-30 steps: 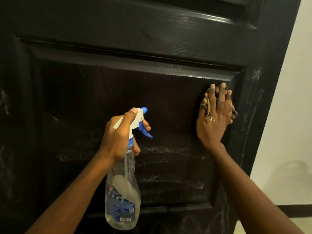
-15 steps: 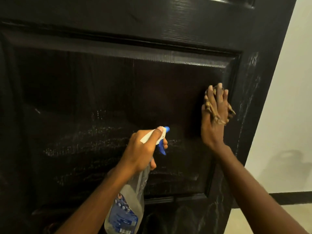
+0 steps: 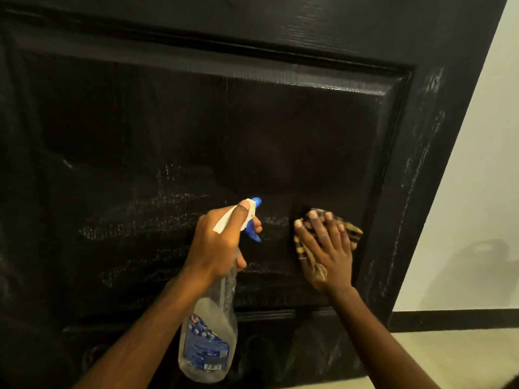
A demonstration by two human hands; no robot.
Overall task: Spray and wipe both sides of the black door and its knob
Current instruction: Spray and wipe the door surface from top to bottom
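Note:
The black door (image 3: 196, 122) fills most of the view, its recessed panel streaked with wet spray marks across the lower half. My left hand (image 3: 219, 245) grips the neck of a clear spray bottle (image 3: 209, 341) with a blue label, white head and blue trigger, held just in front of the panel. My right hand (image 3: 327, 248) presses a striped brown and cream cloth (image 3: 351, 231) flat against the panel's lower right part, fingers straight. The knob is out of view.
The door's right edge (image 3: 427, 164) shows whitish smears. Beyond it stands a pale wall (image 3: 477, 192) with a black skirting board (image 3: 455, 318) and a light floor (image 3: 435, 357) at the lower right.
My right hand has slid the cloth down the panel from near its upper right corner. My left hand with the bottle has shifted right, closer to the cloth.

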